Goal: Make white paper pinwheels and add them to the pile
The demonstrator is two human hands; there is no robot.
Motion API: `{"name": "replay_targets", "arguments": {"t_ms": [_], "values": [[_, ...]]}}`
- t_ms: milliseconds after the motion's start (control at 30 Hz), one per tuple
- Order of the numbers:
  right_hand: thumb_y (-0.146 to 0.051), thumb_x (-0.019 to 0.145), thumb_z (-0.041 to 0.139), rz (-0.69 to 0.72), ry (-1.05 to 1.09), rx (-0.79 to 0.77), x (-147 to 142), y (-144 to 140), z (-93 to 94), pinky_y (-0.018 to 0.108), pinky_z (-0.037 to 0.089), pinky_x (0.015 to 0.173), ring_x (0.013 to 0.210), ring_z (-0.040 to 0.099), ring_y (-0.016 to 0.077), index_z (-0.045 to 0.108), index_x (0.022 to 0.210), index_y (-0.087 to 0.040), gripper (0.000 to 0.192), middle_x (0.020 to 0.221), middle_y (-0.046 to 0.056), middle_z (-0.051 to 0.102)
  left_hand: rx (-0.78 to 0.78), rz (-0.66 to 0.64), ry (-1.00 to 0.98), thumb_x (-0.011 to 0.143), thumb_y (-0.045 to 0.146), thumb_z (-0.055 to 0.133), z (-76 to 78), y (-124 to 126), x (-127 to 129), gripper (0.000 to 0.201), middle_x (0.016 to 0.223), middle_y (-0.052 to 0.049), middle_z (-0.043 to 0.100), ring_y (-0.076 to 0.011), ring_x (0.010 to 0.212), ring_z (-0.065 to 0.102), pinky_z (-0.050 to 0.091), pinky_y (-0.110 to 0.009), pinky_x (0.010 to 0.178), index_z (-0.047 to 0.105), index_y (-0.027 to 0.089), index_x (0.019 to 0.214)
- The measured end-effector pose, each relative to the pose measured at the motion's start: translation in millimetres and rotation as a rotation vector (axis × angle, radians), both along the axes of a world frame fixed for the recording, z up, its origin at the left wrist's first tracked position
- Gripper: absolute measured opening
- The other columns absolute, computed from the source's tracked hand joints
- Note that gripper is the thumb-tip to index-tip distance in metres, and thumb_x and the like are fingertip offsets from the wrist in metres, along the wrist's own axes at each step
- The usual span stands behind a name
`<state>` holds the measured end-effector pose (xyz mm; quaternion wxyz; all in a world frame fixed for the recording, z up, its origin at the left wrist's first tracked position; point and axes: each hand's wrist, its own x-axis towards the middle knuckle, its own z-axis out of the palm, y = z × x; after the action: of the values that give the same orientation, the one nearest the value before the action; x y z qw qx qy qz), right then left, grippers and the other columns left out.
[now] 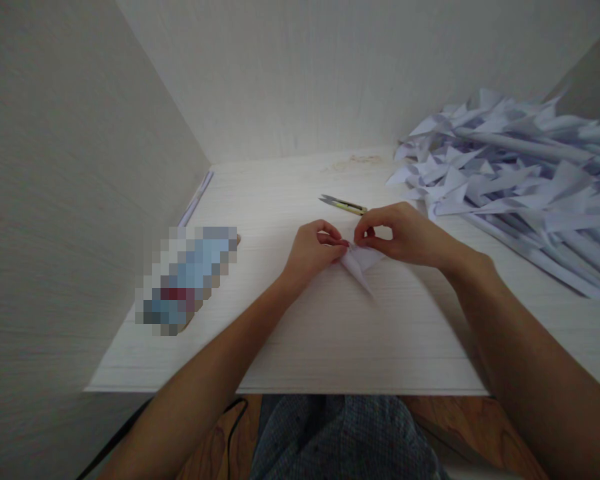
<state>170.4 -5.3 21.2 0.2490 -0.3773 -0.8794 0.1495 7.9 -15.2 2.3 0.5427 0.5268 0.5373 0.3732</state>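
Note:
Near the middle of the table, a folded white paper pinwheel [361,263] is held between my two hands, its pointed blades spreading below the fingers. My left hand [317,250] pinches it from the left with thumb and fingers. From the right, my right hand [393,233] closes thumb and fingertips at the paper's upper part. Whatever small thing may be between those fingertips is too small to make out. Just behind my right hand lies a pair of thread snips [344,204] with yellowish handles, blades pointing left.
Many white paper pinwheels with rolled paper sticks [520,173] are heaped at the right. A blurred-out phone-like object [195,277] lies at the left. Behind it a thin rolled paper stick [196,199] rests along the left wall. Walls border the white table [290,360] at back and left.

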Motion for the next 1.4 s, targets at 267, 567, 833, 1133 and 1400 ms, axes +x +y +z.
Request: {"name": "replay_targets", "arguments": {"t_ms": [267,567,833,1133,1400], "values": [[-0.009,0.066,0.052,-0.024,0.015,-0.008,-0.1,1.0,-0.9,0.023,0.043,0.057,0.056,0.058,0.0122,0.066,0.065,-0.017,0.017,0.063,0.001,0.068,0.190,-0.007,0.078,0.055,0.001,0.061,-2.1,-1.6,-0.5,0.028,0.065,0.001,0.062,-0.0095,0.055,0.059,0.046,-0.021,0.054,0.047,0.016,0.074],[-0.008,0.067,0.051,0.042,-0.038,-0.029,-3.0,3.6,-5.9,0.022,0.043,0.057,0.058,0.059,0.0122,0.067,0.065,-0.016,0.018,0.064,0.002,0.068,0.233,-0.015,0.119,0.055,-0.002,0.058,-6.9,0.2,1.2,0.028,0.061,0.003,0.058,-0.0084,0.055,0.057,0.048,-0.021,0.056,0.047,0.016,0.074],[-0.008,0.067,0.051,0.032,-0.066,0.011,-1.6,1.9,-5.0,0.022,0.041,0.057,0.055,0.055,0.0105,0.066,0.066,-0.015,0.017,0.062,0.002,0.066,0.419,0.031,0.258,0.065,0.006,0.054,-3.1,0.6,-2.6,0.016,0.069,0.001,0.057,-0.0078,0.058,0.056,0.046,-0.020,0.056,0.049,0.016,0.077],[-0.011,0.069,0.051,0.028,-0.011,0.092,0.3,3.6,-7.0,0.022,0.040,0.057,0.055,0.054,0.0101,0.065,0.067,-0.016,0.015,0.062,0.002,0.065,0.406,-0.030,0.531,0.069,0.014,0.055,-10.3,18.5,-13.6,0.012,0.078,-0.005,0.059,-0.0131,0.072,0.052,0.044,-0.031,0.074,0.061,0.014,0.079],[-0.010,0.072,0.051,0.101,-0.121,0.112,-3.0,2.0,-4.1,0.026,0.039,0.063,0.057,0.055,0.0109,0.064,0.066,-0.016,0.016,0.064,0.002,0.065,0.441,-0.108,0.588,0.068,0.018,0.054,-11.1,12.6,-7.6,0.009,0.065,0.000,0.050,-0.0127,0.064,0.044,0.038,-0.028,0.067,0.051,0.016,0.060]]}}
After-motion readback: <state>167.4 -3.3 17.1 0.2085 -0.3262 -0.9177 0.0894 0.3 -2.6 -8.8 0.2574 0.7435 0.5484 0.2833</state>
